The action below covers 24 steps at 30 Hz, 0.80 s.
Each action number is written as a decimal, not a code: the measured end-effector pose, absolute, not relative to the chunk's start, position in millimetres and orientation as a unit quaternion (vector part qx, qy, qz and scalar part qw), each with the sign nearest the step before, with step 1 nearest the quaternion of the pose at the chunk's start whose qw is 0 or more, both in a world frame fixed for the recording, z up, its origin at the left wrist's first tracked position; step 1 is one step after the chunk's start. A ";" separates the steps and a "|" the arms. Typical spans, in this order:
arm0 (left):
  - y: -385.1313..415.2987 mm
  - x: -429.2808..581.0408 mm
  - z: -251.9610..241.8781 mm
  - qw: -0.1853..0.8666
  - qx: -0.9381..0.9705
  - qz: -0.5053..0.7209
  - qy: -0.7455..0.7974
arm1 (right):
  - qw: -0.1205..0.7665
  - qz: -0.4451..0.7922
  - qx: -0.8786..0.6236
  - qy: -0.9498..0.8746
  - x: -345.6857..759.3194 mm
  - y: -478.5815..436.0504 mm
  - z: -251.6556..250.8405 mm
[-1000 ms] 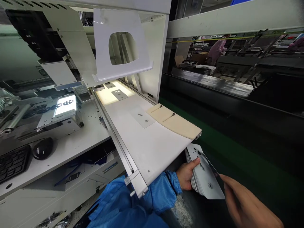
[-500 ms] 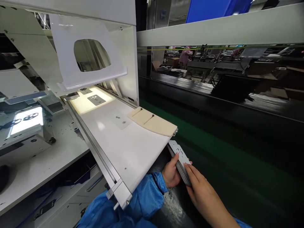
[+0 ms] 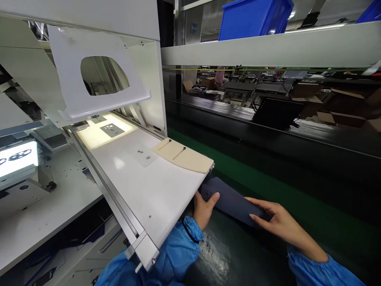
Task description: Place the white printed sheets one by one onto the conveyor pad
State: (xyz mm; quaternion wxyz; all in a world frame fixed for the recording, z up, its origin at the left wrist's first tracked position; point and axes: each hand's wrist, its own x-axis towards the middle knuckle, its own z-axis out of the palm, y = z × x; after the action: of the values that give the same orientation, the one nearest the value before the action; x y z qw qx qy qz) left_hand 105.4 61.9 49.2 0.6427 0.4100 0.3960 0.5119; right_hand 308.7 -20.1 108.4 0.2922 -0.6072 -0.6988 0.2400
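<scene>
Below the near end of the conveyor, a dark blue-grey flat plate point(image 3: 233, 201) with small holes at its left end is held tilted between my hands. My left hand point(image 3: 205, 208) grips its left end, thumb on top. At the far right end, my right hand point(image 3: 275, 218) pinches the plate between thumb and fingers. Whether more plates lie under this one cannot be seen. On the white conveyor belt point(image 3: 143, 184) lies a thin pale plate point(image 3: 147, 157) with small cut-outs. Deeper in, a grey plate point(image 3: 112, 130) rests in the lit zone.
A cream board point(image 3: 184, 156) with two dark-headed pins sits on the belt's right edge. The white machine housing point(image 3: 149, 83) stands over the far end. A bright monitor point(image 3: 19, 159) is at left. A blue bin point(image 3: 254, 20) rests above the crossbeam.
The light-faced stack of plates is replaced in view by a dark plate face. My right hand has moved right, away from my left hand. The camera view has shifted slightly.
</scene>
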 end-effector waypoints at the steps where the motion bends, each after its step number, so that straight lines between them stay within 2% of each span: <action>1: 63.8 104.0 48.9 0.619 0.440 0.510 0.403 | 0.287 0.259 -0.601 -0.700 309.9 -20.7 108.2; 3: 67.4 103.4 46.7 0.590 0.488 0.496 0.409 | 0.274 0.294 -0.589 -0.701 309.1 -21.4 106.6; 10: 76.7 109.3 34.5 0.593 0.480 0.472 0.441 | 0.249 0.342 -0.593 -0.685 301.2 -23.5 106.4; 19: 74.9 101.7 39.4 0.578 0.558 0.425 0.417 | 0.203 0.436 -0.589 -0.650 311.2 -34.4 122.1; 24: 75.3 102.0 36.9 0.574 0.568 0.417 0.417 | 0.167 0.411 -0.646 -0.621 328.2 -37.7 121.1</action>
State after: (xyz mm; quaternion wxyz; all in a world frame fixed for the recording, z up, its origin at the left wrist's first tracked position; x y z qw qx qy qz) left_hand 102.0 75.3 36.9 0.5739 0.5680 0.4173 0.4170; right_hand 328.2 -37.7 121.1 0.1666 -0.6463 -0.6211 0.4108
